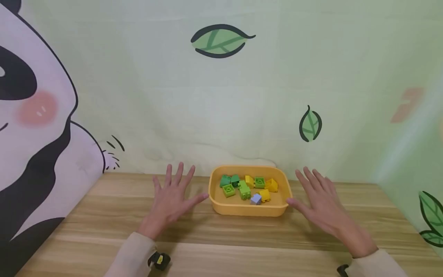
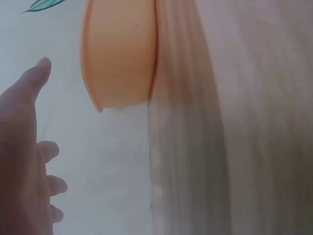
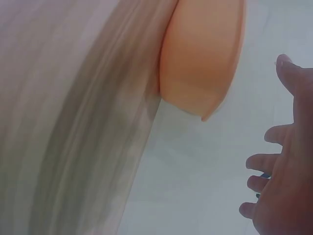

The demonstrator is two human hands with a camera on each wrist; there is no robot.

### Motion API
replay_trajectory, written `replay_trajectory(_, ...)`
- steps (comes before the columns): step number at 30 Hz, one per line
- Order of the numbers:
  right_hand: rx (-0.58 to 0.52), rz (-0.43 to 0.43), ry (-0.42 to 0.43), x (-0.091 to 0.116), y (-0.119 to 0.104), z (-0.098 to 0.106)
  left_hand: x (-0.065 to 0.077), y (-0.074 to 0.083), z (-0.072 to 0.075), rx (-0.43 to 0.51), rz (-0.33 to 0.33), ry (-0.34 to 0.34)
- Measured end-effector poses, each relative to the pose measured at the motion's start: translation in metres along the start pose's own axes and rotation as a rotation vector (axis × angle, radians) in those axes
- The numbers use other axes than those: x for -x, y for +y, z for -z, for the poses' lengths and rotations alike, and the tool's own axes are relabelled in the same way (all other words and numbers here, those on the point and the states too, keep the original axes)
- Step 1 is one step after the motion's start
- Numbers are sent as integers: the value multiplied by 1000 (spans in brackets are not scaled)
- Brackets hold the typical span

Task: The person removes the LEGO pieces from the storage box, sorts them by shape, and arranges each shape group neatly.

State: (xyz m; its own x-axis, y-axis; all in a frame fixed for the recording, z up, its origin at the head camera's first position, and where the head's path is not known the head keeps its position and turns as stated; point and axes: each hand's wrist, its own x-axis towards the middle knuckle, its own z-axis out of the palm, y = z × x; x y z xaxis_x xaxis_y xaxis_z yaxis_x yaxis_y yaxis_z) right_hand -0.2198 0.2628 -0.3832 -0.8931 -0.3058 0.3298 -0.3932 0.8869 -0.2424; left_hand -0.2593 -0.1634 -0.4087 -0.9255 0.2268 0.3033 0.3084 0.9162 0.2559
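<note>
Between the two hands stands a yellow-orange plastic tub (image 1: 249,210) holding several toy building blocks. Among them are a light green block (image 1: 244,190), a dark green block (image 1: 225,181), a yellow block (image 1: 265,195) and a lavender block (image 1: 256,199). To the tub's left, my left hand (image 1: 171,200) is spread with its fingers straight, the thumb pointing at the tub's side. On the other side my right hand (image 1: 322,207) is spread likewise, its thumb near the rim. In both wrist views the thumbs appear apart from the tub, and neither hand holds anything.
The tub rests on a wood-grain table (image 1: 221,246) near its back edge. Behind rises a pale green cloth backdrop (image 1: 166,96) printed with leaves and, at left, a panda (image 1: 38,115). Small black devices (image 1: 160,261) are strapped at the wrists.
</note>
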Motion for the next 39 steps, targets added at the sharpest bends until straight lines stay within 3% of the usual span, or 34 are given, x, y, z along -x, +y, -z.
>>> replay_trajectory(7, -12, 40, 41, -9, -4, 3, -10, 5, 1, 22, -13, -2)
replay_trajectory(16, -87, 28, 2, -22, -8, 5, -22, 16, 2, 43, -11, -11)
replay_trajectory(22, -147, 10, -38, -31, -11, 7, -31, 22, 2, 109, -11, -9)
replay_trajectory(28, -226, 8, -62, -41, -15, 8, -35, 22, -3, 254, -44, 31)
replay_trajectory(39, -310, 7, -70, -50, -16, -1, -35, 26, -15, 546, 37, 14)
